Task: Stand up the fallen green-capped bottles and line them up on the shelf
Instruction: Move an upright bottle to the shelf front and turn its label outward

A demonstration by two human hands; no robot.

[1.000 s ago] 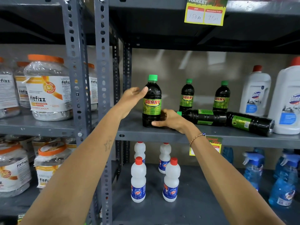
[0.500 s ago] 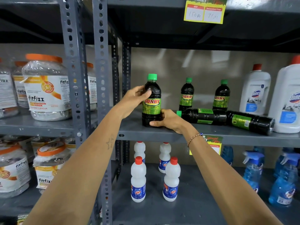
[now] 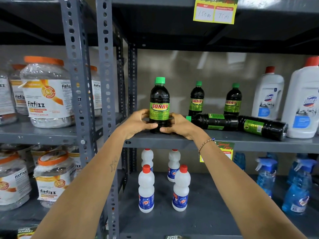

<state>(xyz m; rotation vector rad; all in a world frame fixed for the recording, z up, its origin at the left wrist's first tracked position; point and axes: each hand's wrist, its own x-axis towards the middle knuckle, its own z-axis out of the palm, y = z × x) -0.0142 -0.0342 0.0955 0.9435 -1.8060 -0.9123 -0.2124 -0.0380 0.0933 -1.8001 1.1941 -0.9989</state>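
Note:
A dark green-capped Sunny bottle [image 3: 159, 102] stands upright at the front left of the grey shelf [image 3: 172, 141]. My left hand [image 3: 138, 123] and my right hand [image 3: 177, 125] clasp its lower half from either side. Two more Sunny bottles stand upright further back, one in the middle [image 3: 196, 99] and one to its right [image 3: 233, 100]. In front of them two bottles lie on their sides end to end: the left one [image 3: 214, 121] with its cap pointing at my right hand, the right one [image 3: 262, 127] near the white jugs.
Large white red-capped jugs [image 3: 267, 97] stand at the shelf's right end. Perforated grey uprights [image 3: 105, 83] bound the bay on the left, with orange-lidded jars [image 3: 46, 92] beyond. Below are small white bottles [image 3: 146, 188] and blue spray bottles [image 3: 265, 176]. A shelf overhead limits height.
My left hand slid down from the bottle's shoulder to its lower body, and both hands now clasp it low. The bottle stays upright in about the same place.

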